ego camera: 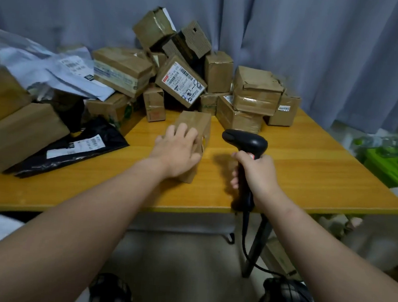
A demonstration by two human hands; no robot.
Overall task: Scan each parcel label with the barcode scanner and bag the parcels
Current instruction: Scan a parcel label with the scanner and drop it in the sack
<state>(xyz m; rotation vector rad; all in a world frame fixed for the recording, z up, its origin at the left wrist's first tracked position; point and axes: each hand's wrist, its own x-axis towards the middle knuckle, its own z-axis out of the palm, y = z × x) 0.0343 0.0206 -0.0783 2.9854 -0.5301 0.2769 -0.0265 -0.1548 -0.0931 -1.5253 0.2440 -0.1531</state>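
Right now my left hand (176, 152) lies fingers-spread over a small brown cardboard parcel (195, 136) standing on the yellow wooden table (311, 164) — gripping its near side. My right hand (256, 172) is wrapped tight round the handle of the black corded barcode scanner (245, 140), head aimed left, just beside that parcel — a heap of taped cardboard boxes (222, 81) behind.

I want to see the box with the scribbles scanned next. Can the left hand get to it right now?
Probably not at once. The left hand is busy resting on a small box. The scribbled box leans at the front of the pile just behind, with nothing in front, so a freed hand could likely reach it.
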